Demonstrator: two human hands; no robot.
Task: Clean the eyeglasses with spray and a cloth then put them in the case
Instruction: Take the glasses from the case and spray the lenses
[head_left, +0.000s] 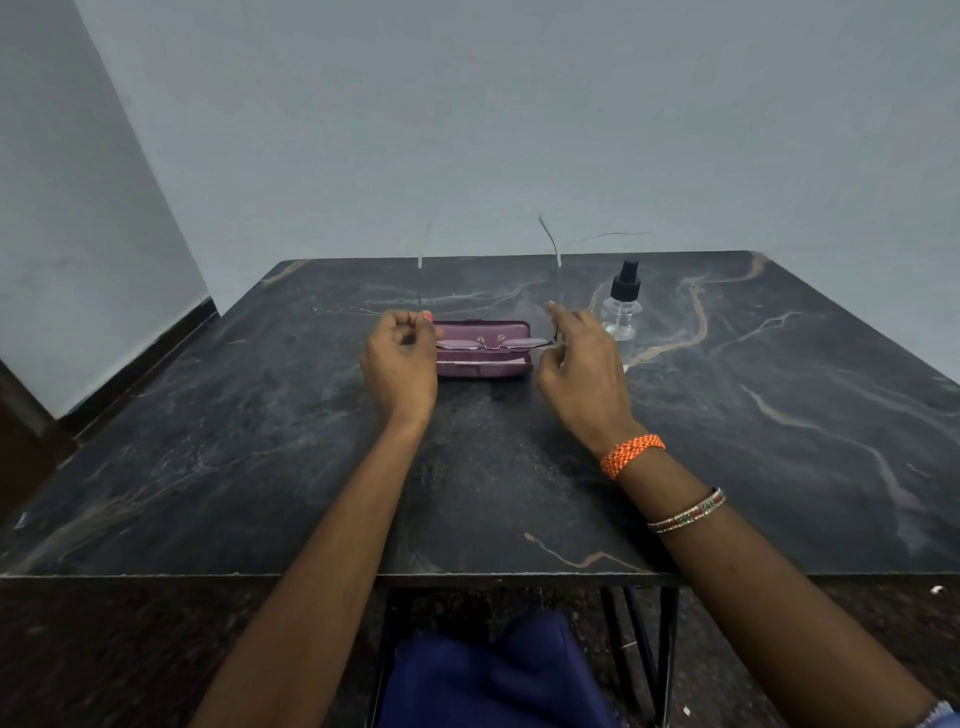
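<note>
Thin-framed eyeglasses (488, 342) hang just above an open purple case (483, 364) at the middle of the table, their temple arms unfolded and pointing up and away. My left hand (400, 358) pinches the left end of the frame. My right hand (582, 358) pinches the right end by the hinge. A clear spray bottle (621, 312) with a black nozzle stands just right of my right hand. No cloth shows apart from a pale strip inside the case.
The dark marble table (260, 441) meets a grey wall at its far edge. Its near edge is close to my body, with black metal legs (665, 649) and blue fabric (493, 675) below.
</note>
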